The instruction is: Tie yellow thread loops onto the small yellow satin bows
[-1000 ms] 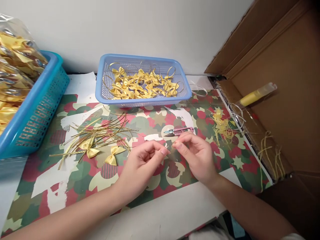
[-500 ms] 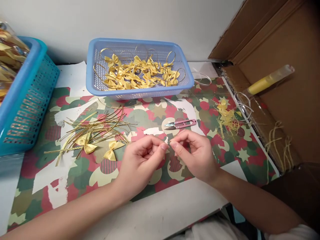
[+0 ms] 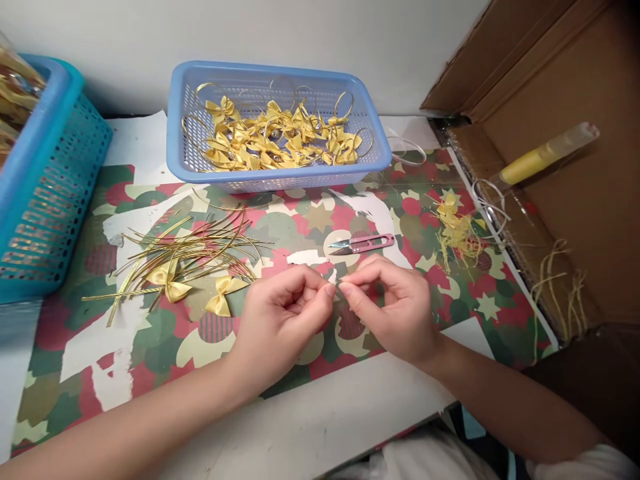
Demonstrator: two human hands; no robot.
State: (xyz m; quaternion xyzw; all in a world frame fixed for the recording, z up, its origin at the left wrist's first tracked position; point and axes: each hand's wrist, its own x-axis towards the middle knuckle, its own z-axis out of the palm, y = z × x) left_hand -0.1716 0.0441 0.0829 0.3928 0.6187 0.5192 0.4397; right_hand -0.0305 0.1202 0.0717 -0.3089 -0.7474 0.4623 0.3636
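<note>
Fingers: both hands pinch together at the middle of the table, thumb and forefinger tips of the left hand (image 3: 283, 313) meeting those of the right hand (image 3: 395, 310); something very small and pale sits between them, too tiny to name.
Grip: closed tight on that small piece, the other fingers curled in loosely.
Where the work sits: just above the patterned paper (image 3: 150, 347) covering the table, directly below the pink thread snips (image 3: 363, 243).
Near the left hand: two loose yellow ribbon bows (image 3: 225, 297) and a fan of gold wire ties (image 3: 190, 253), well within reach.
Behind: a light blue basket (image 3: 280, 180) heaped with finished bows on gold loops; a teal basket (image 3: 45, 200) at the far left.
Right side: yellow ribbon scraps (image 3: 455, 230) and an open cardboard box (image 3: 565, 200).
Doing it well: I would judge that steady, close fingertips matter most, wrists kept low near the table so the piece does not slip.
</note>
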